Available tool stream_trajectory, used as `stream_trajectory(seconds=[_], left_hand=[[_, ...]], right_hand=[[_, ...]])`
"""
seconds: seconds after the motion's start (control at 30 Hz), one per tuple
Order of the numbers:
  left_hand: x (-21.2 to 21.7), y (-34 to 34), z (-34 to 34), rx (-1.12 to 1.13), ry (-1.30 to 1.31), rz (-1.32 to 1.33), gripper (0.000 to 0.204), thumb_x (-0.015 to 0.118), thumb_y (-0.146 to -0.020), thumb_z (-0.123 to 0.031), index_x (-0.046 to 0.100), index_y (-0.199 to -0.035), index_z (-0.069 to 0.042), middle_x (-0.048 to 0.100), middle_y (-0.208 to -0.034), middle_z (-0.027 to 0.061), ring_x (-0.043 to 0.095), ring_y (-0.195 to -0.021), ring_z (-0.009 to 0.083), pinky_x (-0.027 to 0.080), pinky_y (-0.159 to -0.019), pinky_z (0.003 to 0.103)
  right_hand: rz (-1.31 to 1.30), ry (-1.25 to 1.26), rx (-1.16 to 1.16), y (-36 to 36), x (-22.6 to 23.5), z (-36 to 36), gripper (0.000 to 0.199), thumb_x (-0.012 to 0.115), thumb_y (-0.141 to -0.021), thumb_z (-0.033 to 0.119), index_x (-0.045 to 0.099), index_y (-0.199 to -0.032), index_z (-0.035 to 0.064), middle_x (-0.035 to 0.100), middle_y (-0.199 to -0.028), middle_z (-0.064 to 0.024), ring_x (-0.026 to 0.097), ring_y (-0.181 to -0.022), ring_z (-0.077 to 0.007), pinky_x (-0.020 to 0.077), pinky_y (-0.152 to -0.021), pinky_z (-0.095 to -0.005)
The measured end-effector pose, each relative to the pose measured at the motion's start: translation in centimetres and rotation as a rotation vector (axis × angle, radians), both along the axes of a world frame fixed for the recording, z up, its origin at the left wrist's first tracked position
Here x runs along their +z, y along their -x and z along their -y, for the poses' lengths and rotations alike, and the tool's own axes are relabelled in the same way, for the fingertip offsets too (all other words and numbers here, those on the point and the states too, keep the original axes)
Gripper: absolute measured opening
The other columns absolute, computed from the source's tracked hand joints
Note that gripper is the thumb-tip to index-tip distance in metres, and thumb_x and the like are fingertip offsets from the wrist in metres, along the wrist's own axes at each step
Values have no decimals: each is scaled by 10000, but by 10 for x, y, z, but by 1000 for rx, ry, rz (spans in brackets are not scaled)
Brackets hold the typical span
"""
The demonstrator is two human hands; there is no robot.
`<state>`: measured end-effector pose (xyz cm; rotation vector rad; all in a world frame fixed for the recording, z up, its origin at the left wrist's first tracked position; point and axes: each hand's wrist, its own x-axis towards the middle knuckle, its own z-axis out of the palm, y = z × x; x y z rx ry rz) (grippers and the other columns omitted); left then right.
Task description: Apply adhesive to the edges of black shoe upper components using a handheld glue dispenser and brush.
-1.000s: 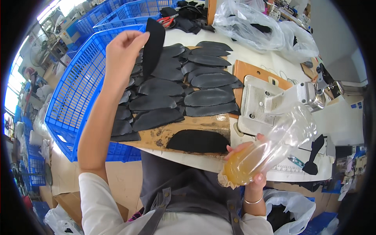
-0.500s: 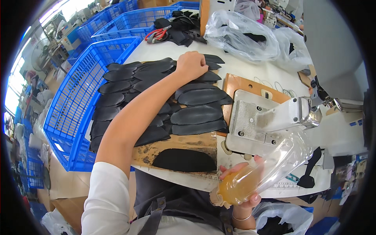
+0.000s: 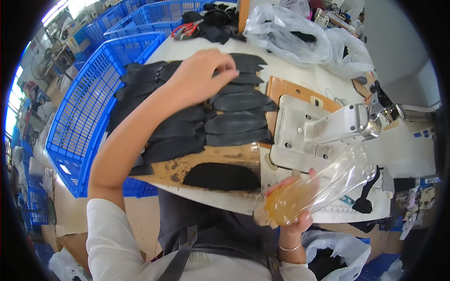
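My left hand point(image 3: 202, 74) hovers over rows of overlapping black leaf-shaped pieces point(image 3: 236, 124). Its thumb stands apart from the curled fingers, and nothing shows between them. Tilted in my right hand point(image 3: 300, 220) is a clear plastic bottle point(image 3: 335, 180) with yellowish liquid at its lower-left end, where a crusted tan tip point(image 3: 263, 216) points toward me. The fingers wrap round it. A single matte black half-oval piece point(image 3: 221, 177) lies flat on the stained wooden board point(image 3: 168, 165), close to the table's front edge.
A sewing machine point(image 3: 323, 131) on a brown base stands right of the pieces. Blue plastic baskets point(image 3: 84, 122) line the left side. At the back lie red-handled scissors point(image 3: 186, 30), black scraps and clear plastic bags point(image 3: 290, 37). A ruler strip runs along the front edge.
My left hand has moved left and toward me, its thumb now apart from the fingers. The bottle stays in my right hand with nearly the same tilt. The view has shifted slightly.
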<state>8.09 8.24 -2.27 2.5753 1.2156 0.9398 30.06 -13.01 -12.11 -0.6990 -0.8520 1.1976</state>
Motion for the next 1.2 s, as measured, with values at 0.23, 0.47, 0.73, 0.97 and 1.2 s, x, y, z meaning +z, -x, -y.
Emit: stream_trajectory(seconds=[0.23, 0.47, 0.73, 0.97, 1.2], left_hand=[[-55, 64, 154, -251, -23, -102, 262, 702, -709, -200, 639, -936, -86, 561, -945, 47, 546, -812, 225, 425, -716, 343], [-113, 79, 161, -276, -292, 149, 278, 649, -633, -20, 625, -910, -5, 592, -912, 115, 630, -796, 265, 537, -699, 349], [-118, 88, 167, -246, -325, 204, 217, 642, -650, -20, 607, -859, 27, 579, -901, 118, 632, -778, 245, 535, -640, 308], [-124, 90, 165, -280, -325, 173, 223, 635, -633, -35, 609, -849, 18, 571, -890, 105, 623, -744, 218, 533, -636, 294], [-125, 85, 163, -233, -365, 196, 221, 630, -623, -29, 602, -840, 5, 569, -871, 95, 625, -749, 215, 538, -647, 299]], right_hand=[[213, -65, -187, 16, 16, -11, 974, 697, -707, 468, 124, -1395, 83, 513, -1075, -206, 596, -899, -298, 513, -757, -391], [447, -262, -105, 70, 34, -28, 887, 712, -720, 252, 138, -1363, 41, 450, -1204, -228, 504, -1076, -293, 446, -880, -375], [991, -535, -81, 104, 24, -45, 874, 721, -729, 194, 128, -1356, 49, 473, -1195, -253, 526, -996, -230, 456, -836, -330], [864, -487, 43, 116, 14, -47, 881, 715, -704, 92, 140, -1360, -30, 455, -1212, -193, 495, -1089, -264, 435, -894, -348], [985, -251, -315, 89, 31, -39, 592, 747, -707, 200, 460, -1181, -10, 538, -1073, -138, 516, -1050, -227, 408, -907, -350]])
